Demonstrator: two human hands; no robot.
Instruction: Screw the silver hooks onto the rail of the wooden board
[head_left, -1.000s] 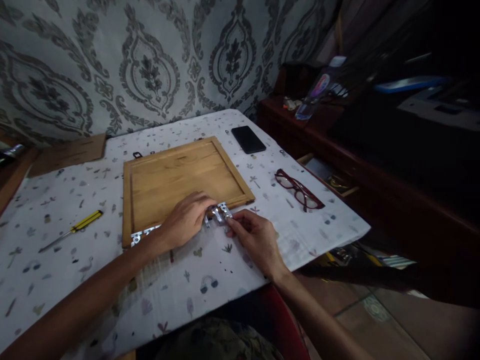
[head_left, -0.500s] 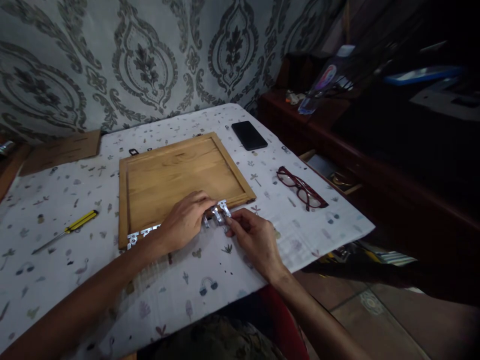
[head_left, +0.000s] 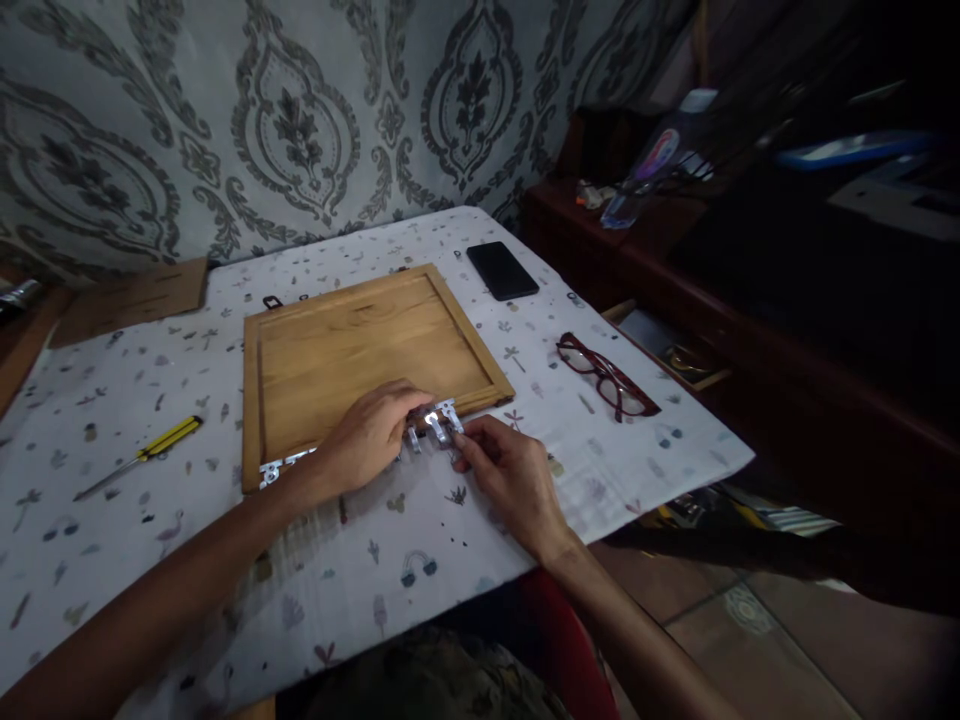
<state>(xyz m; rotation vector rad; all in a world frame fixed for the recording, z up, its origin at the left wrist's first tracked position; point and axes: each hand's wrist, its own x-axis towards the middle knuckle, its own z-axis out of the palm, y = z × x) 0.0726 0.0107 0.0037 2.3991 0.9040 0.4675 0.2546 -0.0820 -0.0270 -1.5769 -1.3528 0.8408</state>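
Note:
A square wooden panel [head_left: 352, 355] with a raised frame lies flat on the patterned tablecloth. At its near edge sits a shiny metal hinge [head_left: 436, 422]. My left hand [head_left: 367, 438] rests on the panel's near edge, fingers curled over the hinge's left side. My right hand [head_left: 504, 472] pinches the hinge's right side with thumb and forefinger. A second metal hinge [head_left: 279, 466] sits at the panel's near left corner, apart from both hands.
A yellow-handled screwdriver [head_left: 142, 456] lies to the left. Red-framed glasses [head_left: 607, 376] lie to the right, a black phone [head_left: 502, 270] behind them. A piece of cardboard [head_left: 131, 298] sits at the back left. A dark wooden cabinet [head_left: 675, 290] with a plastic bottle [head_left: 645, 165] stands right of the table.
Both hands stay at the hinge with hardly any movement. The view has shifted slightly.

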